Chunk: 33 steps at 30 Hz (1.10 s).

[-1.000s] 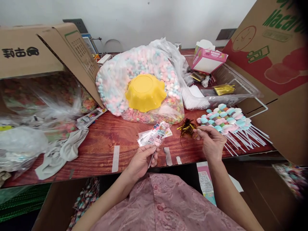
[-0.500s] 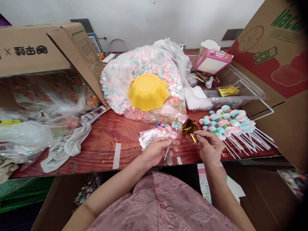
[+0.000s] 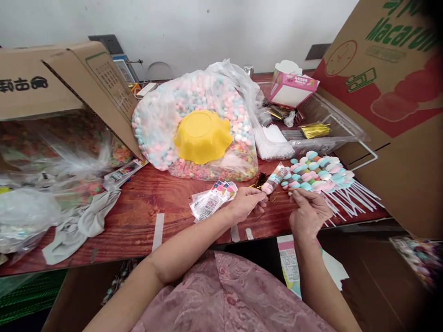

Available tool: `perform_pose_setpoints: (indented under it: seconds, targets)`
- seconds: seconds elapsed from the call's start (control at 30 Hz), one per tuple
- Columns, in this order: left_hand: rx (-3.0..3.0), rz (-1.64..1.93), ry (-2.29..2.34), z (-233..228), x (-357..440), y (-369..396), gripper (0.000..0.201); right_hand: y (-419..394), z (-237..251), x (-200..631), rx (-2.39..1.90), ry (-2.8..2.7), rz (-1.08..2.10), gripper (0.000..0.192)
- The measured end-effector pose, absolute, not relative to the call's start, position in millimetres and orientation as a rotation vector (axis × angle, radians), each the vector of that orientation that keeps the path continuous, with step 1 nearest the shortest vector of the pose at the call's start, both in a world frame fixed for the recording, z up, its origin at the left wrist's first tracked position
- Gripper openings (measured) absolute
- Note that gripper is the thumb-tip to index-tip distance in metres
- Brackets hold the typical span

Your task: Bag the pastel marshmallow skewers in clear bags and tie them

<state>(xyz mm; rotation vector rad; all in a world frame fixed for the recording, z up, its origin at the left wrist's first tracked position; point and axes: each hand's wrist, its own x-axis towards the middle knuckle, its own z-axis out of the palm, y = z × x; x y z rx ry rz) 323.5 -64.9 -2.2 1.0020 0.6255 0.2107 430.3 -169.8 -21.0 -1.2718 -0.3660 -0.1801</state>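
Note:
My left hand [image 3: 249, 203] is closed on the lower end of a wrapped marshmallow stick [image 3: 274, 180]. Its clear printed sleeve tilts up and to the right, and its stick is hidden by my fingers. My right hand [image 3: 310, 213] is pinched shut just right of it; whatever is between its fingertips is too small to make out. Behind my left fingers lies a small pile of gold twist ties [image 3: 260, 179]. To the right, several unwrapped marshmallow sticks [image 3: 318, 171] lie heaped, sticks toward me. Printed clear sleeves [image 3: 209, 203] are spread left of my left hand.
A big bag of marshmallows [image 3: 155, 120] carries an upturned yellow bowl [image 3: 203, 137]. Behind on the right stands a clear plastic bin [image 3: 341, 131] with a pink box [image 3: 294, 90]. Cardboard boxes flank the table, and a grey cloth [image 3: 81, 228] lies left.
My left hand has moved right and tilted the wrapped marshmallow stick further to the right. The gold tie seen in my right fingertips no longer shows clearly there. The view has shifted right.

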Motion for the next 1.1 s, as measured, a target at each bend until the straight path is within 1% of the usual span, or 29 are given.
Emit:
perform_pose_setpoints:
  seconds: [0.1, 0.23, 0.4, 0.47, 0.6, 0.67, 0.77, 1.0, 1.1]
  targets:
    - [1.125, 0.212, 0.652, 4.4, 322.6, -62.0, 0.012, -177.0, -17.1, 440.0, -1.229, -0.324, -0.223, 0.011]
    - [1.199, 0.229, 0.637, 18.8, 313.4, -58.9, 0.013, -184.2, -13.6, 425.6, -1.188, -0.477, -0.198, 0.01]
    - [0.953, 0.091, 0.466, 29.1, 293.8, -58.2, 0.033, -179.7, -6.9, 396.0, -1.121, -0.739, -0.091, 0.012]
    - [0.891, 0.099, 0.443, 29.5, 282.7, -57.6, 0.036, -178.3, -5.2, 390.9, -1.087, -0.803, 0.015, 0.014]
    - [0.877, 0.248, 0.506, 28.1, 255.3, -54.2, 0.033, -180.9, -5.8, 386.9, -1.098, -0.838, 0.298, 0.013]
    - [0.888, 0.285, 0.533, 26.8, 241.5, -53.0, 0.032, -181.2, -6.4, 382.5, -1.082, -0.795, 0.385, 0.011]
    - [0.908, 0.332, 0.566, 24.3, 224.6, -54.0, 0.032, -175.4, -5.1, 371.4, -1.088, -0.796, 0.408, 0.01]
    - [0.778, 0.256, 0.525, 20.4, 201.9, -62.7, 0.032, -154.4, -4.5, 351.6, -1.165, -1.134, 0.412, 0.007]
    - [0.83, 0.356, 0.547, 17.0, 194.7, -61.9, 0.03, -157.0, -6.3, 352.9, -1.161, -1.124, 0.548, 0.006]
